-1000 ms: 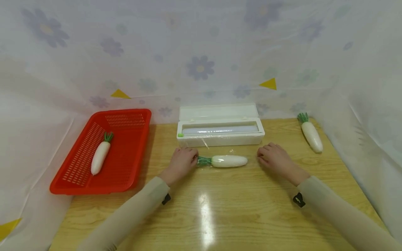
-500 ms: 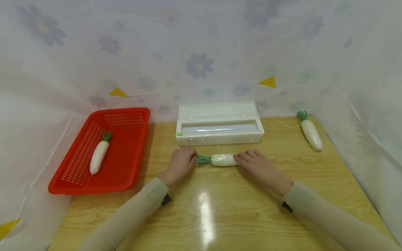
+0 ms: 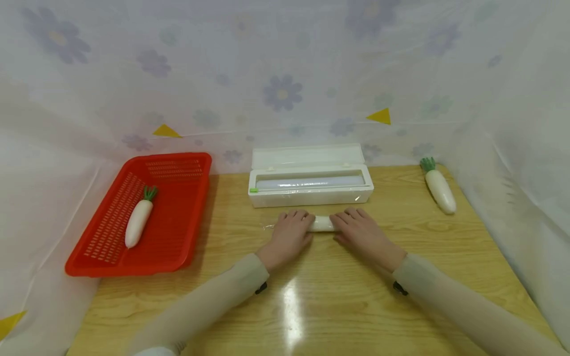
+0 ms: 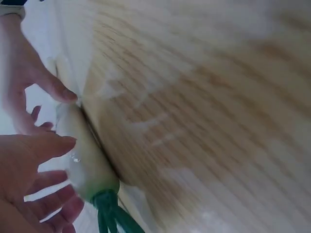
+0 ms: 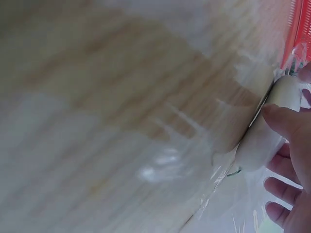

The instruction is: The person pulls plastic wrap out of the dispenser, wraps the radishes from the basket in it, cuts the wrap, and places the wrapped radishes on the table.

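A white radish with green leaf stalks lies crosswise on the wooden table in front of the white box, clear film around it. My left hand holds its leafy half, hiding the stalks in the head view; they show in the left wrist view, beyond the radish body. At the tapered end, my right hand grips with the thumb on the near side and fingers on the far side. Loose clear film spreads over the table beside the radish in the right wrist view.
Behind the hands stands an open white cling film box with a film roll inside. A red basket at left contains another radish. A third radish lies at the right back. Patterned white cloth encloses the table.
My right hand has moved left onto the radish's tapered end. My left hand has moved right from beside the stalks onto the radish, covering its leafy half.
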The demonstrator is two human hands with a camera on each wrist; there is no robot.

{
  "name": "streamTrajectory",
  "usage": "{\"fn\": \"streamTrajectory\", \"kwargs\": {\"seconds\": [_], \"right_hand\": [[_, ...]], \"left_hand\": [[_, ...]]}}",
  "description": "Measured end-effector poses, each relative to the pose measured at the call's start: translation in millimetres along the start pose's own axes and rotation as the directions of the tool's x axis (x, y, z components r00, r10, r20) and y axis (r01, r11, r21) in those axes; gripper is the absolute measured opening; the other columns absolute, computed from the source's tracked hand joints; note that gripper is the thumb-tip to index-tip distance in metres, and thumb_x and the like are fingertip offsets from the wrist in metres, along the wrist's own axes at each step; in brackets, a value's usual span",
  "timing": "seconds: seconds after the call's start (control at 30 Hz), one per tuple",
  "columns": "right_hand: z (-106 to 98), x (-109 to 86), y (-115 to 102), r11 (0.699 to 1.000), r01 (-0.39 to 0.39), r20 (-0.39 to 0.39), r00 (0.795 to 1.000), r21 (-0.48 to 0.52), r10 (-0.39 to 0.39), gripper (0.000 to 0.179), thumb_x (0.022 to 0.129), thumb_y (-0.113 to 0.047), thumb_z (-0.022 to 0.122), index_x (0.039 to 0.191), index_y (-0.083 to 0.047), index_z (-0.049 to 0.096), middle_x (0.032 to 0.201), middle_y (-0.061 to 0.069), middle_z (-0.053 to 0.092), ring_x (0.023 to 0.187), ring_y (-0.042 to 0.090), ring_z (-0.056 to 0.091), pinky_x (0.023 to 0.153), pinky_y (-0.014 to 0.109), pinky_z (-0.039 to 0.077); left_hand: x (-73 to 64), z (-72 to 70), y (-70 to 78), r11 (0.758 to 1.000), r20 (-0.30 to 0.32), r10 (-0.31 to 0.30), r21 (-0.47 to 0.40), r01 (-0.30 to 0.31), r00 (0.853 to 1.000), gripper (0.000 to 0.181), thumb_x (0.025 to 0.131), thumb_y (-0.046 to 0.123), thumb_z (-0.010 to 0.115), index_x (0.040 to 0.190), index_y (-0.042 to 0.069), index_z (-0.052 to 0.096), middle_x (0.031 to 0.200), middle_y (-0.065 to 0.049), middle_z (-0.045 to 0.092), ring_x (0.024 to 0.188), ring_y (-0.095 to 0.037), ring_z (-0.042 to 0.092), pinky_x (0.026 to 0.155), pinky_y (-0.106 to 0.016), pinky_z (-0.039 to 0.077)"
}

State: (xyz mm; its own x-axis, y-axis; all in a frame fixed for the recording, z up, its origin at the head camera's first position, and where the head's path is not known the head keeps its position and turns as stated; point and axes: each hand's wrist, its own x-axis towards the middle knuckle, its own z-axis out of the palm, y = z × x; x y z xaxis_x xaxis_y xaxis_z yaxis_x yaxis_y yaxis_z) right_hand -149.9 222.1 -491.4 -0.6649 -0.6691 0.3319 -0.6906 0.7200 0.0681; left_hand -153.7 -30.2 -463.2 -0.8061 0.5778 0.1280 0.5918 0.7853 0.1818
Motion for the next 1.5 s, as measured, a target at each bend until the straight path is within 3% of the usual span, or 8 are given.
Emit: {"fn": "streamTrajectory", "kwargs": {"seconds": [0.17, 0.33, 0.5, 0.7, 0.93, 1.2, 1.4, 1.5], "right_hand": [[5.3, 6.3, 2.0, 0.999, -0.017, 0.002, 1.000, -0.044, 0.017, 0.052, 0.091, -0.031, 0.082, 0.129, -0.002, 0.064, 0.117, 0.011, 0.069, 0.108, 0.032, 0.058, 0.093, 0.048, 0.047], [9.4, 15.5, 9.2, 0.997, -0.073, 0.002, 0.997, 0.001, 0.073, 0.041, 0.092, -0.023, 0.081, 0.124, -0.002, 0.067, 0.113, 0.014, 0.064, 0.109, 0.034, 0.056, 0.097, 0.050, 0.046], [6.0, 20.6, 16.2, 0.991, -0.105, 0.005, 0.994, 0.083, 0.105, 0.043, 0.091, -0.018, 0.081, 0.127, -0.001, 0.064, 0.115, 0.015, 0.067, 0.110, 0.035, 0.057, 0.098, 0.050, 0.045], [5.2, 22.3, 23.9, 0.983, -0.137, 0.007, 0.991, 0.120, 0.137, 0.044, 0.093, -0.018, 0.078, 0.132, -0.006, 0.059, 0.118, 0.015, 0.073, 0.103, 0.034, 0.058, 0.092, 0.049, 0.045], [6.9, 25.5, 32.4, 0.988, -0.101, -0.022, 0.994, 0.118, 0.104, 0.041, 0.093, -0.016, 0.078, 0.131, -0.006, 0.065, 0.121, 0.015, 0.072, 0.106, 0.036, 0.059, 0.094, 0.053, 0.045], [7.7, 32.4, 32.8, 0.993, -0.113, 0.039, 0.993, 0.016, 0.112, 0.051, 0.091, -0.027, 0.082, 0.132, -0.004, 0.062, 0.123, 0.013, 0.070, 0.111, 0.035, 0.057, 0.099, 0.051, 0.043], [12.5, 37.1, 31.6, 0.990, -0.086, 0.007, 0.996, -0.113, 0.087, 0.037, 0.091, -0.019, 0.078, 0.120, -0.004, 0.062, 0.113, 0.011, 0.070, 0.102, 0.032, 0.057, 0.089, 0.045, 0.046], [13.6, 36.8, 31.2, 0.990, -0.091, 0.005, 0.996, -0.103, 0.092, 0.036, 0.090, -0.019, 0.079, 0.119, -0.003, 0.064, 0.114, 0.011, 0.071, 0.102, 0.032, 0.058, 0.089, 0.046, 0.047]], "left_hand": [[9.9, 11.1, 4.6, 0.990, -0.006, -0.033, 0.134, 0.034, 0.999, 0.037, 0.099, 0.031, 0.073, 0.130, 0.014, 0.061, 0.127, -0.002, 0.065, 0.119, -0.023, 0.057, 0.094, -0.041, 0.045], [18.5, 18.9, 0.7, 0.978, -0.071, -0.009, 0.209, 0.024, 0.997, 0.023, 0.101, 0.023, 0.069, 0.121, 0.014, 0.062, 0.118, -0.002, 0.067, 0.109, -0.023, 0.058, 0.091, -0.040, 0.042], [28.6, 19.4, -7.2, 0.987, -0.081, -0.026, 0.158, 0.039, 0.996, 0.023, 0.100, 0.027, 0.070, 0.115, 0.014, 0.058, 0.114, -0.002, 0.070, 0.113, -0.026, 0.058, 0.094, -0.042, 0.042], [31.6, 19.7, -12.4, 0.992, -0.056, -0.054, 0.111, 0.060, 0.997, 0.032, 0.101, 0.037, 0.069, 0.120, 0.014, 0.057, 0.119, -0.003, 0.072, 0.122, -0.026, 0.056, 0.100, -0.043, 0.040], [32.6, 22.3, -16.0, 0.994, -0.057, -0.058, 0.093, 0.064, 0.997, 0.036, 0.099, 0.025, 0.073, 0.129, 0.016, 0.057, 0.128, -0.002, 0.070, 0.122, -0.026, 0.054, 0.099, -0.043, 0.039], [36.0, 22.1, -20.1, 0.993, -0.056, -0.062, 0.101, 0.068, 0.996, 0.040, 0.099, 0.025, 0.072, 0.136, 0.017, 0.057, 0.138, -0.001, 0.067, 0.129, -0.027, 0.052, 0.103, -0.044, 0.038], [36.0, 19.6, -16.9, 0.981, -0.042, -0.064, 0.181, 0.071, 0.997, 0.043, 0.105, 0.026, 0.063, 0.145, 0.016, 0.055, 0.142, -0.001, 0.064, 0.132, -0.026, 0.050, 0.104, -0.043, 0.038], [36.1, 18.5, -13.8, 0.972, -0.018, -0.067, 0.223, 0.070, 0.998, 0.039, 0.107, 0.025, 0.057, 0.145, 0.015, 0.055, 0.142, -0.001, 0.063, 0.131, -0.026, 0.050, 0.105, -0.043, 0.037]]}}
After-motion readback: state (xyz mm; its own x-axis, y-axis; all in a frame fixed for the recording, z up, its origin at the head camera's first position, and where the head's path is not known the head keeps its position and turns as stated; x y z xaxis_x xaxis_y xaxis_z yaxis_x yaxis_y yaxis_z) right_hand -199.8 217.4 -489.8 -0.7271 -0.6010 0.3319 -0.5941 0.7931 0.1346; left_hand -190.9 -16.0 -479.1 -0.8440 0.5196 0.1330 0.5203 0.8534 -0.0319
